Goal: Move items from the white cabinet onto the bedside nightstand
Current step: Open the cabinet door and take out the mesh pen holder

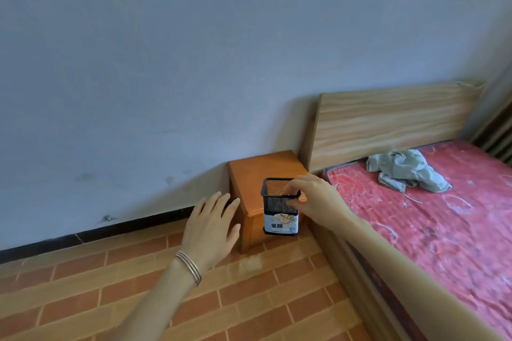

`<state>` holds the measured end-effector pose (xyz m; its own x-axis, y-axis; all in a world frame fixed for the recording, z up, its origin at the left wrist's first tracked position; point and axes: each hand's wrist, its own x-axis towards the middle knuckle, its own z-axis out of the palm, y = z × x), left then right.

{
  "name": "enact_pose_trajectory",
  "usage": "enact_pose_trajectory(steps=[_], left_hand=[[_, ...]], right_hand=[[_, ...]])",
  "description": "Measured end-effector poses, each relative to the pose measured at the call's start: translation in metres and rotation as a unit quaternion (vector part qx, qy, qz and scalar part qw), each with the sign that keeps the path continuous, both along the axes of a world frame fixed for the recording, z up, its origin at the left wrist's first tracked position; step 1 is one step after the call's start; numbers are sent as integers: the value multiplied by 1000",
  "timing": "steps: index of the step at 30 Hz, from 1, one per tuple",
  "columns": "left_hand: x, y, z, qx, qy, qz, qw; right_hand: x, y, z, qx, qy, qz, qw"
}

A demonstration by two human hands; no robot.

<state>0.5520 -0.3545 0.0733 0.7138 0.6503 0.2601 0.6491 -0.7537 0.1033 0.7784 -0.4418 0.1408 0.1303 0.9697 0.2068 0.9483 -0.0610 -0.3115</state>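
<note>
My right hand (313, 199) pinches the mesh cup's (279, 207) rim over the nightstand (255, 171); my left hand (213, 227) hovers, fingers spread.

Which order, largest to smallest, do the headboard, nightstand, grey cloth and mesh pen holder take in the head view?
1. headboard
2. nightstand
3. grey cloth and mesh pen holder: nearly alike; the holder is held nearer the camera, so I do not rank them.

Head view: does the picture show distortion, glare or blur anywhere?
Head view: wide-angle bending tilts the headboard and bows the skirting line; light is soft and even; a pale glare patch lies on the floor tiles before the nightstand; the mesh pen holder in the right hand is fairly sharp, the right forearm softer.
</note>
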Motion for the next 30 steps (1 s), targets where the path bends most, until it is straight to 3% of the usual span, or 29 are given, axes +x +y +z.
enact_pose_trajectory(steps=[11,21,30], left_hand=[[82,92,-57,-85,54,22,995],[172,273,-100,-119,80,75,987],[246,410,-221,-150,116,84,978]], right_hand=[[88,116,-63,-42,24,25,999],[182,314,-125,-105,37,39,993],[230,486,-264,-67,93,47,992]])
